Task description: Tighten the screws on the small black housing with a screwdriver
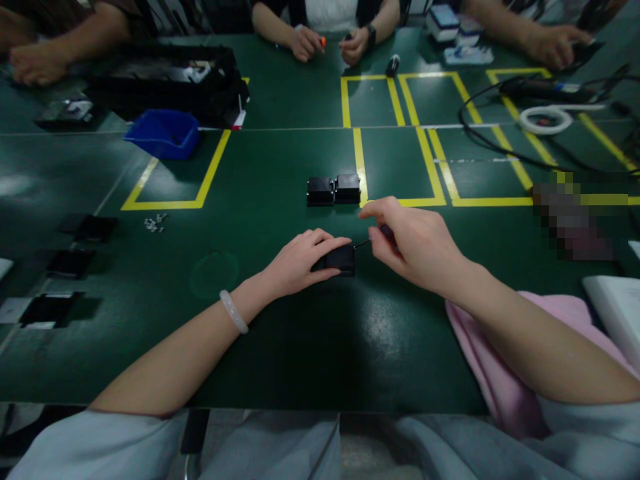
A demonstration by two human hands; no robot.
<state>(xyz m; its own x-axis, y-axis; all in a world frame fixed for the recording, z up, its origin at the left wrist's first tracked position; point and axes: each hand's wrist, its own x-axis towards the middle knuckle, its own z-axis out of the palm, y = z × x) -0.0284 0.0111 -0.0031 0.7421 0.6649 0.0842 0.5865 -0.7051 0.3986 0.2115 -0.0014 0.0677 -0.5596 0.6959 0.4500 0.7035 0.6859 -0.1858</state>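
Note:
My left hand [303,263] is closed around a small black box [342,261], pressing it against the green table with thumb and fingers on either side. In my right hand [420,243] is a thin screwdriver [362,243]; its dark shaft reaches the box's right side, and most of the handle is hidden in my fingers. Just beyond my hands stand two similar black boxes, a left one [320,191] and a right one [347,189], side by side. A small heap of silvery screws [156,223] lies to the left.
Several flat black parts [70,264] lie at the left. Behind them are a blue bin [167,137] and a long black tray [165,80]. A pink cloth [475,333] lies under my right forearm. Black cable [467,127] loops at the right. Co-workers' hands [355,47] are across the table.

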